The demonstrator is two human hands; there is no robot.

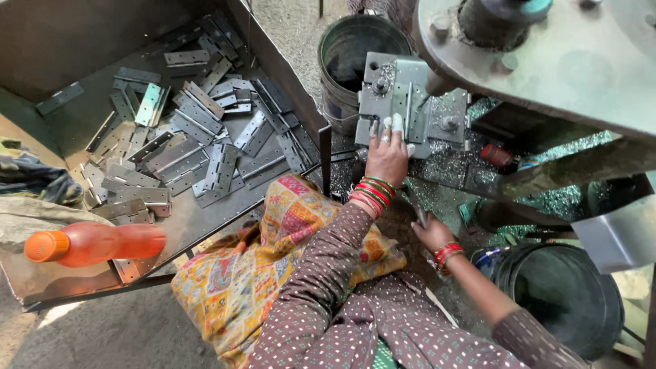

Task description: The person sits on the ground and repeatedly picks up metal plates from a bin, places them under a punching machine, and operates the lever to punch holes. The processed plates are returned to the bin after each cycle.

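I see my left hand [387,156] lying flat, fingers spread, pressing a flat grey metal hinge [404,109] onto the press bed [447,123]; two fingertips wear pale wraps. The hinge sits on that steel surface right of centre, under the machine's dark spindle [495,19], whose lower tip I cannot make out. Bright metal shavings [478,174] glitter all over the bed and the ground around it.

My right hand [432,234] is lower and nearer, curled around a thin grey lever [418,208]; its fingers are mostly hidden, so I cannot tell how tightly it grips. Red and green bangles [372,191] ring the left wrist, red ones the right.

To the left, a shallow sheet-metal tray [287,75] holds a loose heap of flat hinges [198,143], dull grey, perforated, some folded, some open. An orange plastic bottle [96,244] lies on its side at the tray's near edge. A round metal bucket [348,55] stands far, beyond the bed, its inside dark. A black round tub [567,294] sits near right, partly cut off by my sleeve. A patterned yellow cloth [273,253] covers my lap. The heavy grey machine body [581,61] runs out of frame at the top right.
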